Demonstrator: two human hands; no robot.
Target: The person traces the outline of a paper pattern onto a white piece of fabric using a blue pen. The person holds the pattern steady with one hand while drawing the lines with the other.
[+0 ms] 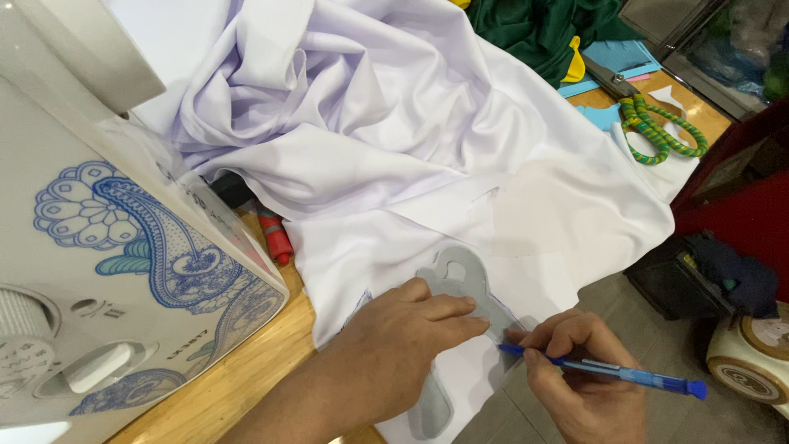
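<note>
My left hand [407, 337] lies flat, fingers together, on a grey cut-out template [457, 274] that rests on white fabric [394, 140] at the front edge of the wooden table [246, 370]. My right hand [579, 370] grips a blue pen [608, 374], its tip touching the fabric at the template's right edge, just beyond my left fingertips. The lower part of the template [431, 411] shows below my left wrist.
A white sewing machine [107, 247] with blue paisley print fills the left. A red tool [275, 237] lies beside it. Scissors with green-yellow wrapped handles [653, 123], green cloth [534, 29] and blue scraps sit at the back right. Floor and dark bags lie to the right.
</note>
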